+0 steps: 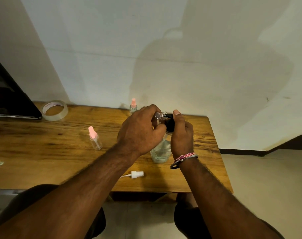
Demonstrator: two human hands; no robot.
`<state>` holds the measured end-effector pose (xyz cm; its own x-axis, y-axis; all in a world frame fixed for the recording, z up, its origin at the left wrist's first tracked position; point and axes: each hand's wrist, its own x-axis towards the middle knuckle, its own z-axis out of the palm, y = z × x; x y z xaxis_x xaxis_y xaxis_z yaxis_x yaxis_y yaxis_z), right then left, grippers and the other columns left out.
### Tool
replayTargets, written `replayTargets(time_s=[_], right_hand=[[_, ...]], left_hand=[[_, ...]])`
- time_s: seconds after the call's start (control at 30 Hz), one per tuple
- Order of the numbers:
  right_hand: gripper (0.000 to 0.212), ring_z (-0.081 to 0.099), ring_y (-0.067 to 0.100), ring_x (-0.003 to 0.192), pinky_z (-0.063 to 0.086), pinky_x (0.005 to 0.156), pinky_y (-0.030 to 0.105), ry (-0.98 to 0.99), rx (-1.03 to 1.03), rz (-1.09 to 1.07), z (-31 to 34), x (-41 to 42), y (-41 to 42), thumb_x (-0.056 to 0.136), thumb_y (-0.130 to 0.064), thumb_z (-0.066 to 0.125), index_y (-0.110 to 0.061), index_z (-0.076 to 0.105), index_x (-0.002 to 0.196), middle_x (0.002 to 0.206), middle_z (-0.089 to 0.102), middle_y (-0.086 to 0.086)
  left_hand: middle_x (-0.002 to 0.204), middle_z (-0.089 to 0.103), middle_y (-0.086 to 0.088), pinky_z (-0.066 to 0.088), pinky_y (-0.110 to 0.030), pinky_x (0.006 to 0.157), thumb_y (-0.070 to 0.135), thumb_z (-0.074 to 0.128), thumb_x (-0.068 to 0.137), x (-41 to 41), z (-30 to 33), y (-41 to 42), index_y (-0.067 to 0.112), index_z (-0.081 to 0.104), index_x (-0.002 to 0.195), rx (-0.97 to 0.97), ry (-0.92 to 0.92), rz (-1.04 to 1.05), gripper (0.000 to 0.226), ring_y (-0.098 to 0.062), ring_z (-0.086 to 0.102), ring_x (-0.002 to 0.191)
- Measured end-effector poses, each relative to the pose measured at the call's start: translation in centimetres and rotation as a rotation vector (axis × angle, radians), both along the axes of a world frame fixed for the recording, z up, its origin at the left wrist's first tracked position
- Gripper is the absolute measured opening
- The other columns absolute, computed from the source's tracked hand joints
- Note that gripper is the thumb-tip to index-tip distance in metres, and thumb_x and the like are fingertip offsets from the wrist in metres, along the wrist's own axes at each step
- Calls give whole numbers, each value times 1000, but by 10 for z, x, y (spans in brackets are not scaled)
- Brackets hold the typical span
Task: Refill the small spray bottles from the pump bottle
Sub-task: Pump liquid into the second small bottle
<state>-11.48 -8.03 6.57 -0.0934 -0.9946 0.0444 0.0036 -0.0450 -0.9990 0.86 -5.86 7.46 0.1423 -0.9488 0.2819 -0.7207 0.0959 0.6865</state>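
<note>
Pump bottle (161,150) is stood on the desk (43,144) and its black pump head (170,124) is gripped by the right hand (181,135). An uncapped small spray bottle (159,116) is clamped tilted in the left hand (139,131), its mouth touching the pump nozzle. Left of the pump bottle a pink-capped spray bottle (95,139) is stood; behind it, another (133,106); before it, a white sprayer cap (136,174) is laid

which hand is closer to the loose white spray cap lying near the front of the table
Left. The left hand is up beyond the white spray cap, holding a small open bottle. The right hand is beyond it and further to the right, on the pump bottle.
</note>
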Motion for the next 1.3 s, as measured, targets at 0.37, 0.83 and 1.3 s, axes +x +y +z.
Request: replayTargets(time_s=[0.37,0.83,1.3], right_hand=[[67,75,16,86,53,69,14,-6,-25,64,-4,-2,0,89,-67,47,-10,80,92,86,79,7],[45,69,14,76,54,68,26,14,-20,4,-10,-2,-6,93,-52,50,-24,78,73,78,76,6],[57,72,7,91,51,75,12,-13,-7,131,-3,-8,1,101,-58,39,-17,78,96,93,78,5]], left_hand=[[91,68,11,55,-33,66,34,71,86,3,-1,-2,28,65,111,9,81,-55,27,-10,64,80],[96,69,10,60,-37,76,22,75,83,6,-1,-1,23,69,116,25,124,-113,34,-8,65,86],[89,59,15,39,-27,63,27,66,90,5,1,0,25,64,114,-25,31,-88,24,-7,57,80]])
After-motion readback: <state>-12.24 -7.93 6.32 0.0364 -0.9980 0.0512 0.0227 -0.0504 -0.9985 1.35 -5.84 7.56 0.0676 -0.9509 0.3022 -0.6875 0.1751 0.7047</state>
